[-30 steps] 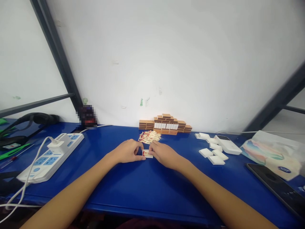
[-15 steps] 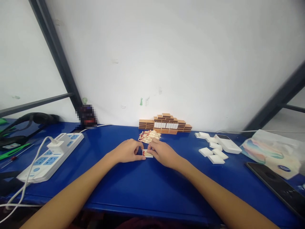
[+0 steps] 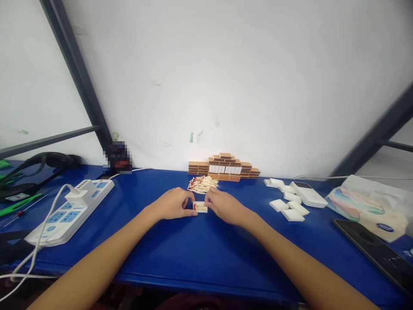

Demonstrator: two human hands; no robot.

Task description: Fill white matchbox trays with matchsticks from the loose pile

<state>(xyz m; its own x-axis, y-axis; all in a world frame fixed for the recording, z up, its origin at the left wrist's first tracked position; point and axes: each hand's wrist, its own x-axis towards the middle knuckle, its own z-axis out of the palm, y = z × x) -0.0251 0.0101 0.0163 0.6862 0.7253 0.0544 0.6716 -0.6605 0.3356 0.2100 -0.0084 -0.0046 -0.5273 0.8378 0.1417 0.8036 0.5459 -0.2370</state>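
Note:
A small white matchbox tray [image 3: 200, 210] lies on the blue table, with some red-tipped matches inside toward its left. My left hand [image 3: 174, 204] grips the tray's left end between thumb and fingers. At the right end is my right hand [image 3: 223, 206], its fingertips pinched together against or just over the tray's edge; what they hold, if anything, is hidden. Just beyond the hands lies a loose pile of matches [image 3: 203, 184], red heads mostly to the left. Behind it, brown matchboxes [image 3: 229, 177] are stacked in steps against the wall.
Several white trays [image 3: 293, 215] lie to the right, beside a white device with a dark screen [image 3: 308, 194]. Farther right are a tissue pack [image 3: 364, 211] and a black phone [image 3: 371, 249]. On the left sit a power strip [image 3: 69, 219] with a white cable and headphones [image 3: 58, 160].
My right hand has shifted slightly right, from over the tray to its right end, uncovering more of the inside. My left hand keeps its grip.

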